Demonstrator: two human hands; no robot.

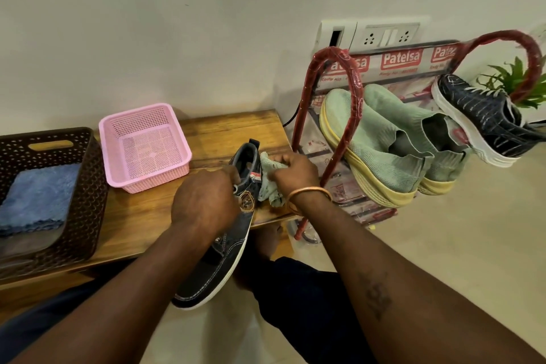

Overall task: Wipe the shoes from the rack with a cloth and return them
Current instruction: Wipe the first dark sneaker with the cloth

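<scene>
Mid-frame, my left hand [204, 204] is gripping the dark shoe [230, 251]; my right hand [294, 173] is pinching the cloth [273, 195] (bunched small). Rubbing harder, I'm risking the shoe twisting loose.

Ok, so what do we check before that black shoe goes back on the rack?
1. Left hand grips the black shoe: ok.
2. Right hand holds the green cloth against the shoe: ok.
3. Shoe wiped clean all over: cannot tell, its far side is hidden.
4. Free spot on the rack near the other dark shoe: cannot tell.
5. Green shoes resting on the rack: ok.
</scene>
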